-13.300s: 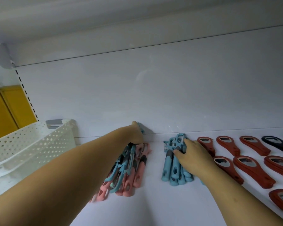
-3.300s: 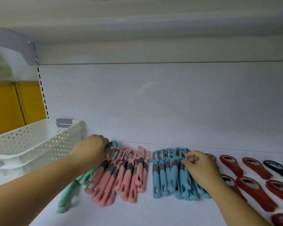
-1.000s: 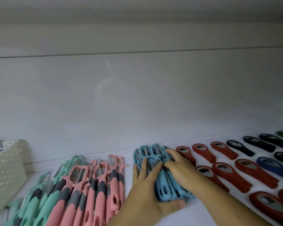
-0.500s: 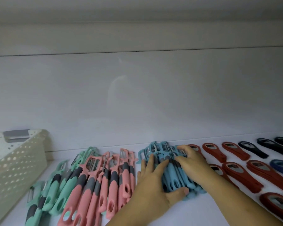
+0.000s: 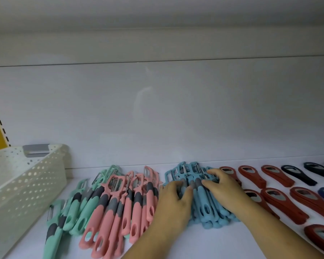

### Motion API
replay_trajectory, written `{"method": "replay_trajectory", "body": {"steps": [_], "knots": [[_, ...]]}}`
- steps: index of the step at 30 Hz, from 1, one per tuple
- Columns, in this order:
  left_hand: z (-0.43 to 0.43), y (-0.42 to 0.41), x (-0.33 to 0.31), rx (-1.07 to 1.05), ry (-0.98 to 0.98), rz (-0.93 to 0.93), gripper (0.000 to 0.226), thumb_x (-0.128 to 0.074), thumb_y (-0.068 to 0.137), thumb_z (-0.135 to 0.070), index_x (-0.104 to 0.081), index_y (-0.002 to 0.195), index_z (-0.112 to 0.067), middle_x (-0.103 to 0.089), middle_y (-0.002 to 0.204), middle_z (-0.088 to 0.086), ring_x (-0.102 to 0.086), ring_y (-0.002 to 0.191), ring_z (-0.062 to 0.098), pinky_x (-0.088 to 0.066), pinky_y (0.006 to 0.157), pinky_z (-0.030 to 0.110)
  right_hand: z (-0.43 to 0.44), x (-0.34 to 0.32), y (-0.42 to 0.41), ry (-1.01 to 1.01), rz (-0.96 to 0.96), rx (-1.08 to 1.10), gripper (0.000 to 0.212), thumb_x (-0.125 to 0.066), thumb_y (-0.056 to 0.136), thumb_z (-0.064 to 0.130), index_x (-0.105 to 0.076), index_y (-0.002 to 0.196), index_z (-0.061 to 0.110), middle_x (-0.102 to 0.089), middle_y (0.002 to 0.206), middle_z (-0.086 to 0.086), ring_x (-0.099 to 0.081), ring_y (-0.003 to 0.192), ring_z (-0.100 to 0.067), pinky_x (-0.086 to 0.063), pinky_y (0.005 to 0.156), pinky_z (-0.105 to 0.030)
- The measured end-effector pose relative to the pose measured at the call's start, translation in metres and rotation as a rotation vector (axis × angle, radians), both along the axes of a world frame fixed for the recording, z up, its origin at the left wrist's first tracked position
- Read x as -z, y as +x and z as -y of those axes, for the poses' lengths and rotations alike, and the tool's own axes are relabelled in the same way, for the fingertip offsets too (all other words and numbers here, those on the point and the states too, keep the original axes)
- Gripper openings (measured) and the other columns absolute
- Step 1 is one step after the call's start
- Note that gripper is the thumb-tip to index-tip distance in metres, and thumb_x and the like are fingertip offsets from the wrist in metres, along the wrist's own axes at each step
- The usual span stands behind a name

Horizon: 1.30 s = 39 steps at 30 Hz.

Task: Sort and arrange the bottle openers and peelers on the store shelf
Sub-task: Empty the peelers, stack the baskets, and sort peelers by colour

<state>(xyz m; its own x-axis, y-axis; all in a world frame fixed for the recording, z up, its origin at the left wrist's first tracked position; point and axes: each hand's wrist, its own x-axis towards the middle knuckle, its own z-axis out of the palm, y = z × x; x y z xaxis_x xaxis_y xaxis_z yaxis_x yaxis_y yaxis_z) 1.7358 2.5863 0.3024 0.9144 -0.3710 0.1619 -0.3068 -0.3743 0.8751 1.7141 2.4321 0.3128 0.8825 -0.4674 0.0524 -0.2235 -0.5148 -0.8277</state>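
A pile of blue peelers (image 5: pixel 204 204) lies in the middle of the white shelf (image 5: pixel 204 243). My left hand (image 5: pixel 173 204) lies flat against the pile's left side, fingers fairly straight. My right hand (image 5: pixel 224 189) rests on the pile's right side with fingers spread over the handles. Left of them sit a group of pink peelers (image 5: pixel 123 208) and a group of mint green peelers (image 5: pixel 77 208). Red bottle openers (image 5: pixel 281 200) lie in rows to the right, with dark blue bottle openers (image 5: pixel 297 174) beyond them.
A white perforated basket (image 5: pixel 21 186) stands at the left end of the shelf. The shelf's back wall (image 5: pixel 157 113) rises just behind the peeler heads. An upper shelf hangs overhead.
Both hands have stayed on the blue peeler pile; the left hand slid slightly up along its left side. The view has shifted right and back, showing more of the basket.
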Motion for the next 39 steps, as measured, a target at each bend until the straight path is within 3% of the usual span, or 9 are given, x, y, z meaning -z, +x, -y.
{"method": "replay_trajectory", "body": {"steps": [3,6,10,14,18,20,24,29,39], "knots": [[-0.003,0.001,-0.006,-0.107,-0.095,-0.077,0.006,-0.048,0.096,-0.033,-0.052,0.099,-0.03,-0.057,0.09,-0.013,-0.053,0.08,-0.005,-0.039,0.063,0.006,0.001,0.0,0.0,0.009,0.009,-0.003,0.041,-0.059,0.089,0.032,-0.049,0.128,0.026,-0.055,0.116,0.005,-0.055,0.096,-0.011,-0.045,0.082,-0.026],[-0.01,0.009,-0.004,-0.175,-0.136,-0.111,0.024,-0.051,0.093,-0.024,-0.054,0.117,-0.021,-0.061,0.102,-0.007,-0.058,0.09,0.004,-0.041,0.068,0.012,0.0,0.0,0.0,0.028,0.016,-0.016,0.041,-0.059,0.089,0.031,-0.05,0.129,0.025,-0.052,0.111,0.007,-0.052,0.088,-0.005,-0.041,0.07,-0.022],[-0.018,0.012,-0.006,-0.249,-0.173,-0.103,0.022,-0.05,0.093,-0.013,-0.052,0.115,-0.018,-0.052,0.088,-0.017,-0.047,0.075,-0.009,-0.038,0.049,0.004,-0.001,0.0,-0.001,0.065,0.024,-0.015,0.039,-0.061,0.088,0.028,-0.052,0.126,0.025,-0.055,0.109,0.006,-0.054,0.091,-0.007,-0.042,0.076,-0.024],[-0.027,0.015,-0.008,-0.319,-0.183,-0.047,0.027,-0.051,0.092,-0.012,-0.055,0.118,-0.018,-0.053,0.113,-0.005,-0.055,0.091,0.009,-0.04,0.072,0.017,-0.002,0.001,0.0,0.102,0.021,-0.029,0.037,-0.061,0.087,0.027,-0.053,0.123,0.027,-0.056,0.109,0.005,-0.056,0.093,-0.008,-0.045,0.08,-0.027],[-0.026,0.012,-0.008,-0.168,-0.166,-0.055,0.021,-0.052,0.092,-0.013,-0.054,0.107,-0.028,-0.058,0.106,-0.011,-0.049,0.082,-0.009,-0.037,0.059,0.003,-0.001,-0.001,0.001,0.135,0.034,-0.011,0.031,-0.057,0.089,0.023,-0.054,0.12,0.027,-0.059,0.107,0.007,-0.058,0.091,-0.01,-0.051,0.084,-0.033],[-0.019,0.009,-0.004,-0.023,-0.146,-0.034,0.024,-0.057,0.09,-0.023,-0.054,0.107,-0.039,-0.059,0.114,-0.013,-0.056,0.097,-0.002,-0.044,0.077,0.007,0.0,-0.001,0.002,0.117,0.043,0.014,0.026,-0.052,0.091,0.018,-0.054,0.116,0.026,-0.059,0.094,0.01,-0.06,0.083,-0.013,-0.052,0.082,-0.037],[-0.007,0.0,0.007,0.245,0.171,0.163,0.05,-0.052,0.069,-0.067,-0.031,0.115,-0.064,-0.011,0.142,-0.032,-0.004,0.143,0.004,-0.011,0.117,0.028,0.001,0.001,0.003,0.038,0.03,0.012,0.033,-0.047,0.091,0.013,-0.053,0.122,0.021,-0.06,0.102,0.002,-0.06,0.075,-0.014,-0.052,0.064,-0.03],[-0.009,-0.005,0.009,0.311,0.45,0.314,0.085,-0.043,0.047,-0.092,-0.002,0.119,-0.074,0.018,0.141,-0.027,0.021,0.137,0.005,0.001,0.117,0.036,-0.001,0.005,0.004,-0.027,-0.007,-0.008,0.038,-0.046,0.088,0.016,-0.056,0.124,0.027,-0.056,0.125,0.002,-0.056,0.11,-0.016,-0.048,0.097,-0.035],[0.002,-0.007,0.013,0.167,0.63,0.506,0.094,-0.045,0.065,-0.085,0.004,0.14,-0.058,0.007,0.157,-0.016,0.008,0.143,0.013,-0.015,0.113,0.036,0.001,0.008,0.006,0.033,0.064,0.014,0.038,-0.05,0.088,0.01,-0.055,0.123,0.025,-0.056,0.126,0.005,-0.054,0.111,-0.01,-0.046,0.092,-0.023]]}}
